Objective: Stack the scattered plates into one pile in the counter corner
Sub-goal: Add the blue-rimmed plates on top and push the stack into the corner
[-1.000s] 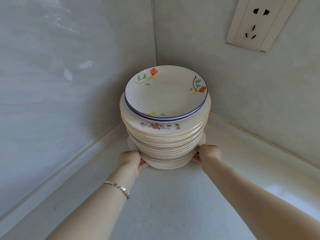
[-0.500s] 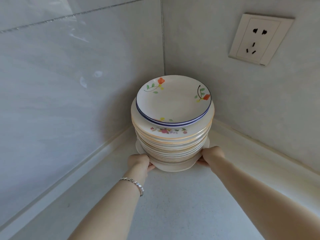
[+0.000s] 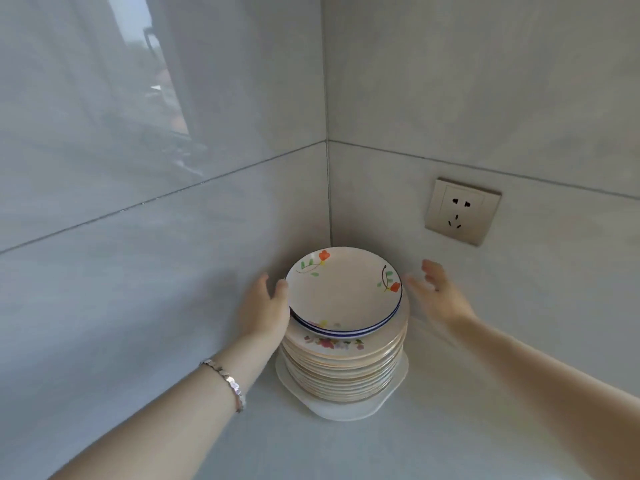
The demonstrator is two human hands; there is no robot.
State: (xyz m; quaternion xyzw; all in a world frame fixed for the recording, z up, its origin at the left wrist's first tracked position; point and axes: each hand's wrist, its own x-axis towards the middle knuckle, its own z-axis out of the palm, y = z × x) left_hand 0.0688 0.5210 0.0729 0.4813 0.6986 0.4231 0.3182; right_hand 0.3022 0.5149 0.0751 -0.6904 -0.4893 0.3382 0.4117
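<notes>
I see the plate pile (image 3: 344, 355) standing in the counter corner (image 3: 329, 237), close to both walls. My left hand (image 3: 265, 308) is spread, fingertips touching the top blue-rimmed plate (image 3: 343, 294); my right hand (image 3: 438, 294) is spread, blurred, just clear. A sideways nudge could slide that plate off.

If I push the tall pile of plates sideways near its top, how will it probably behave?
The pile of plates would likely slide apart: glazed plates, and the blue-rimmed top plate already sits off-centre. It looks heavy and breakable. The wide bottom dish should resist tipping.
</notes>
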